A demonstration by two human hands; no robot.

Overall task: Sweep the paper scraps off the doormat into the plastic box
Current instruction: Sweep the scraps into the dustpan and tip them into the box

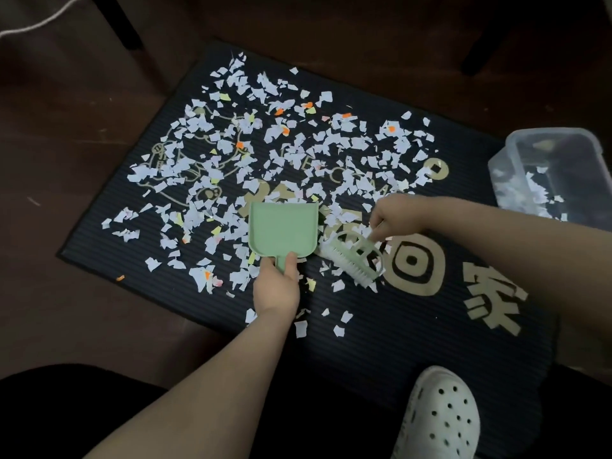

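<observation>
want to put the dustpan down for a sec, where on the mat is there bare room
Free: the doormat near the white shoe and around the gold characters on its right end, toward the plastic box. Crowded: paper scraps cover the middle and left, beyond the dustpan and brush.

From my remote view, both forearms are bare to the frame edge, with no sleeves showing. The left hand (276, 289) and right hand (395, 215) carry no gloves, rings or watch that I can make out. Dark clothing (82, 415) covers the lap. One foot wears a white perforated clog (438, 417).
</observation>
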